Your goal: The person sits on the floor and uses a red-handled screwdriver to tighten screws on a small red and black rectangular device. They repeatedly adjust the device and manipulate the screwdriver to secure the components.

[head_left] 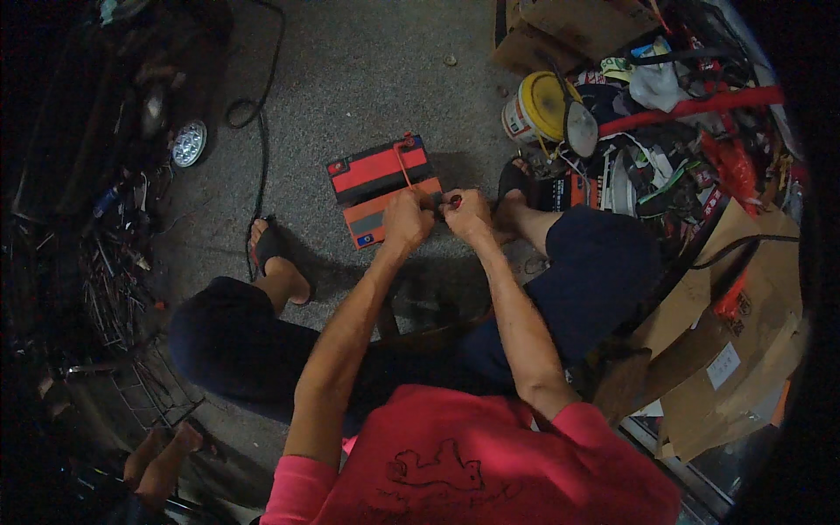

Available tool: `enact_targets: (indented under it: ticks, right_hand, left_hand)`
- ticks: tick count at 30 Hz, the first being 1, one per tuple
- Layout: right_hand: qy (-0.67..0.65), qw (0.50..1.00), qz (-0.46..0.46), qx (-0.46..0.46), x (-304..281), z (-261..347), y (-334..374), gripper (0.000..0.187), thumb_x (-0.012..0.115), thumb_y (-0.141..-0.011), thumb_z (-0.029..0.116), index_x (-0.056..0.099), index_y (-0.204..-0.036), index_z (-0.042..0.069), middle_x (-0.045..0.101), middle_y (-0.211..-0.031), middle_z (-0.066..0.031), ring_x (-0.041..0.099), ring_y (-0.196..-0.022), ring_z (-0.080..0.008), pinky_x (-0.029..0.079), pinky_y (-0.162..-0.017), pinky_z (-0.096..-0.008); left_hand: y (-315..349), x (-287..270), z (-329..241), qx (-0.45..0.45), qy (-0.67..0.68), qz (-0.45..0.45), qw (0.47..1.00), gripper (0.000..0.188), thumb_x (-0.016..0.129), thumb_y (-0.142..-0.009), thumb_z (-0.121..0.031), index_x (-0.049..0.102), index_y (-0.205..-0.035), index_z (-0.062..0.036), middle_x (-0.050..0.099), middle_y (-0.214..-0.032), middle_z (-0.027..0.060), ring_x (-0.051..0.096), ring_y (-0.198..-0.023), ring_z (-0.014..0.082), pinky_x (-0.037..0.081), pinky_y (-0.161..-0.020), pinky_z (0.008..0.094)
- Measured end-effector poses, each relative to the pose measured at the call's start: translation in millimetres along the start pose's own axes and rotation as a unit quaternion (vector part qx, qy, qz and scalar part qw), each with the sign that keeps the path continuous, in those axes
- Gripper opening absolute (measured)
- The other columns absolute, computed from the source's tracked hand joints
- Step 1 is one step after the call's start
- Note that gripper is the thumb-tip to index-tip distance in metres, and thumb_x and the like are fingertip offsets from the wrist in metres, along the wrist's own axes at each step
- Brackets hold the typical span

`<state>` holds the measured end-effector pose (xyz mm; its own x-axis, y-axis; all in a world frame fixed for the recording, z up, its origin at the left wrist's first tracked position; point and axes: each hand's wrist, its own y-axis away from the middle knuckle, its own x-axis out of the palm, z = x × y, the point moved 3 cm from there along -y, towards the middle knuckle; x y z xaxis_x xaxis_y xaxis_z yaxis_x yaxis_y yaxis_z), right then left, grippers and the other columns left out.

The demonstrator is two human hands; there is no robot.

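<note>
On the floor between my feet lies a rectangular red-and-orange battery (376,175) with black bands and dark terminal corners. A thin red wire (402,164) runs from its far right corner toward my left hand (409,219). That hand is closed over the battery's near right part, fingers pinched where the wire ends from sight. My right hand (468,213) is closed just beside it, off the battery's right edge. A small red piece shows between its fingers; its kind is hidden by the grip. Both hands nearly touch.
A bucket with a yellow lid (547,105) and an oval mirror (579,129) stand right, before a heap of clutter. Cardboard (726,350) lies near right. A round lamp (189,143), a black cable (259,166) and scattered tools (114,289) are left. Another person's limbs (162,455) show lower left.
</note>
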<state>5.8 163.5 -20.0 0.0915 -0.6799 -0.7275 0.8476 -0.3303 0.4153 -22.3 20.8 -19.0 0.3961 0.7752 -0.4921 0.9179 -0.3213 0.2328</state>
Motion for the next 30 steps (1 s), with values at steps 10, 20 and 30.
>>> enact_targets:
  ticks: [10, 20, 30]
  right_hand:
    - [0.047, 0.998, 0.034, 0.027, 1.3, 5.4, 2.9, 0.024, 0.066, -0.075, 0.017, 0.07, -0.097, 0.006, 0.069, -0.095, -0.0165, 0.067, -0.09, -0.0304, 0.051, -0.077, -0.038]
    - [0.041, 0.999, 0.019, -0.015, 4.0, -0.8, 3.9, 0.025, 0.068, -0.075, 0.017, 0.07, -0.097, 0.005, 0.069, -0.093, -0.0166, 0.067, -0.088, -0.0292, 0.052, -0.076, -0.0362]
    - [0.021, 0.999, 0.018, -0.026, 3.1, 3.7, 5.9, 0.022, 0.068, -0.074, 0.016, 0.07, -0.092, 0.002, 0.07, -0.087, -0.0166, 0.068, -0.084, -0.0255, 0.051, -0.072, -0.0354]
  left_hand:
    - [15.0, 9.7, -12.1, -0.023, -0.137, -0.075, 0.987, 0.019, 0.066, -0.068, -0.008, 0.072, -0.086, -0.0072, 0.061, -0.088, 0.0163, 0.061, -0.086, 0.0358, 0.05, -0.074, 0.0464]
    - [17.5, 1.6, -13.9, 0.004, -0.111, -0.05, 0.993, 0.019, 0.069, -0.072, -0.012, 0.073, -0.09, -0.0123, 0.045, -0.102, 0.0157, 0.052, -0.099, 0.0344, 0.049, -0.077, 0.0461]
    - [20.1, -1.1, -15.1, 0.098, -0.136, -0.086, 0.982, 0.021, 0.072, -0.066, -0.013, 0.071, -0.087, -0.0098, 0.045, -0.103, 0.0145, 0.049, -0.097, 0.033, 0.046, -0.077, 0.0433]
